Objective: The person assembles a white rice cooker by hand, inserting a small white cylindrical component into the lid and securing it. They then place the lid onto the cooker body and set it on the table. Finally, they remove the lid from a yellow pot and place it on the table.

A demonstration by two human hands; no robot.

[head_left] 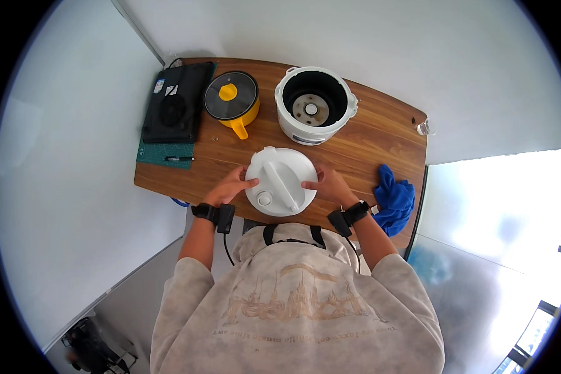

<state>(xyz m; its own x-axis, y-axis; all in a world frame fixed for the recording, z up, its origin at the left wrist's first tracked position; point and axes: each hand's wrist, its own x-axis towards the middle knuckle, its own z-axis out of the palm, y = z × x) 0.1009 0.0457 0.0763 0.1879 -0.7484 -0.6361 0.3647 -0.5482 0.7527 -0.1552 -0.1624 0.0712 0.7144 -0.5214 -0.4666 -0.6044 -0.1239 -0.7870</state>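
Between my hands, above the table's near edge, is a round white pressure cooker lid [296,168] with a raised bar handle and a small round valve knob. My left hand [234,184] grips its left rim, thumb on top and the other fingers partly hidden beneath. On the opposite rim my right hand [327,184] holds it the same way. Beyond the lid stands the white electric pressure cooker body [307,133], uncovered. Its dark inside shows a metal heating plate at the bottom, with no inner pot in it.
A yellow electric pot [248,116] with a dark glass lid stands left of the cooker. Farther left, a black induction cooktop [174,103] lies on a green cutting mat [162,151] beside a pen [179,159]. A blue cloth [394,199] and a small glass [423,128] are at right.
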